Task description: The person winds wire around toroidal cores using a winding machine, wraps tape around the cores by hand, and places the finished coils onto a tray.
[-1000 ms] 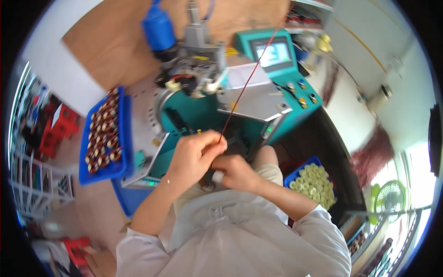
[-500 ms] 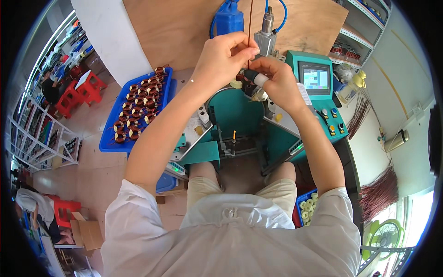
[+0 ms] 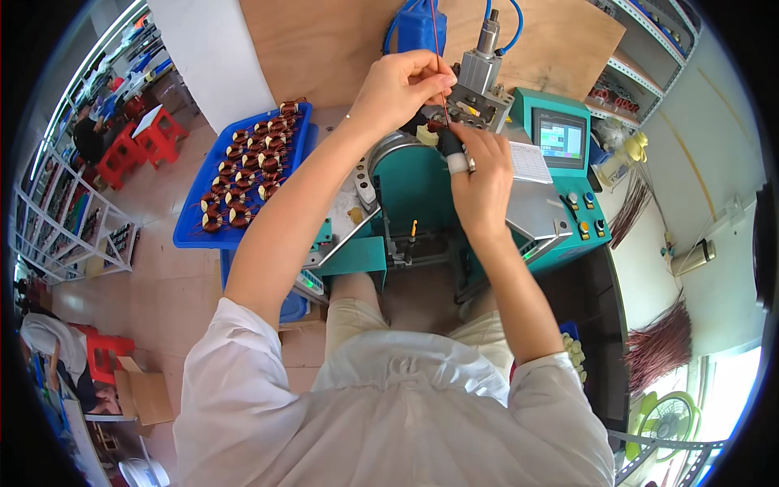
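My left hand (image 3: 410, 88) pinches a reddish copper wire (image 3: 436, 32) between thumb and fingertips; the wire runs upward out of view and down toward my right hand (image 3: 480, 162). Black and white covers wrap a digit of the right hand. Its fingertips close on the wire's lower end, beside a small copper-wound coil (image 3: 435, 127) that is mostly hidden. Both hands are over the teal winding machine (image 3: 415, 191), in front of its metal cylinder (image 3: 480, 69).
A blue tray (image 3: 188, 235) of wound coils stands left of the machine. To the right is a control box with a screen (image 3: 560, 136) and buttons. Bundles of wire (image 3: 661, 345) and a green fan (image 3: 672, 418) are farther right. Red stools (image 3: 158, 134) stand at far left.
My right hand has turned more upright and its wrist has shifted left, with fingers still at the wire. The left hand keeps its pinch. The view has shifted slightly.
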A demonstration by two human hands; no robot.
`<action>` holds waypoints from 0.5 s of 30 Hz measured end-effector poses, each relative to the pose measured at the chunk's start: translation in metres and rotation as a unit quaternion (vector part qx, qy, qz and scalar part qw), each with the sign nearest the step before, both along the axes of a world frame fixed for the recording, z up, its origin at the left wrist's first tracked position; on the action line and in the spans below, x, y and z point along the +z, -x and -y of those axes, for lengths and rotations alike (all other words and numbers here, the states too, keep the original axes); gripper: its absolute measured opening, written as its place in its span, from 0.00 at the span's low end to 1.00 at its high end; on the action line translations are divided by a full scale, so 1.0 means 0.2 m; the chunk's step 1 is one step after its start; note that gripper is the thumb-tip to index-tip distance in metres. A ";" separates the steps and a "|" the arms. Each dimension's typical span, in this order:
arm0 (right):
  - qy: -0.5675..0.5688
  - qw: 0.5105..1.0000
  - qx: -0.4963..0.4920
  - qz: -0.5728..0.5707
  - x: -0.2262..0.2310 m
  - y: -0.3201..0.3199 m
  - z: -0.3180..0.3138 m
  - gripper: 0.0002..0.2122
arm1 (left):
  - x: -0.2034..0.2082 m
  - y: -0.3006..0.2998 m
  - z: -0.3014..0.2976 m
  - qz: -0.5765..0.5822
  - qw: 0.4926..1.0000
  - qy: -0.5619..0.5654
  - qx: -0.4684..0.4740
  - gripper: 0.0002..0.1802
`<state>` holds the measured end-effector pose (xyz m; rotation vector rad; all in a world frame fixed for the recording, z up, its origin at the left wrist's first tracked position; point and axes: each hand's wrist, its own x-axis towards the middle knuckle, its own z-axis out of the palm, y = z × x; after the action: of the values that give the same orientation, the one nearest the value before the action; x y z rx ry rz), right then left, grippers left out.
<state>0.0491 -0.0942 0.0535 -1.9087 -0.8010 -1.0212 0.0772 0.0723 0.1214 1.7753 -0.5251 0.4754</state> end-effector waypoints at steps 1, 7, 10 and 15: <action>0.001 1.000 0.001 0.001 -0.02 0.01 -0.01 0.19 | -0.01 -0.01 0.00 0.020 1.000 -0.005 0.010 0.06; 0.003 1.000 -0.022 -0.007 -0.02 0.06 -0.03 0.16 | -0.11 -0.10 -0.05 0.046 0.996 -0.035 0.064 0.07; 0.032 0.999 -0.014 0.005 0.01 0.04 -0.02 0.17 | -0.19 -0.11 -0.11 0.034 0.994 -0.038 0.095 0.11; 0.055 0.998 0.023 0.020 0.02 0.00 0.01 0.18 | -0.25 0.07 -0.06 0.013 0.961 0.105 0.254 0.17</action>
<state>0.0500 -0.0954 0.0573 -1.9584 -0.9377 -1.0080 0.0637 0.0852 0.0706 1.6893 -0.0211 0.8781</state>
